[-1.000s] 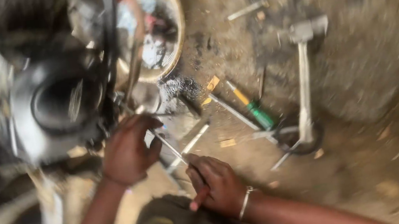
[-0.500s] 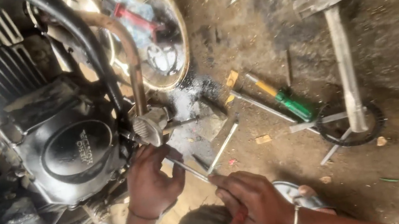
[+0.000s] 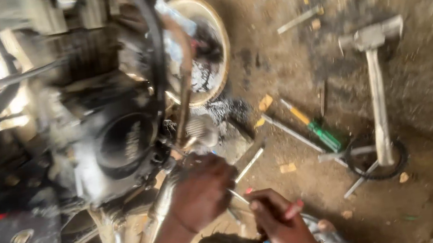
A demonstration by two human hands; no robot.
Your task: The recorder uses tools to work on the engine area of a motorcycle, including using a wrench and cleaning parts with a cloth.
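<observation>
While gripped, thin rod (image 3: 237,196) between both hands.

Hammer (image 3: 377,97) seemingly right of screwdriver (image 3: 314,127)

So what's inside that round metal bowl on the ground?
The bowl holds dark, oily-looking clutter and something reddish; blur hides what exactly. A black cable and rusty pipe of the motorcycle cross in front, covering its left side.
</observation>
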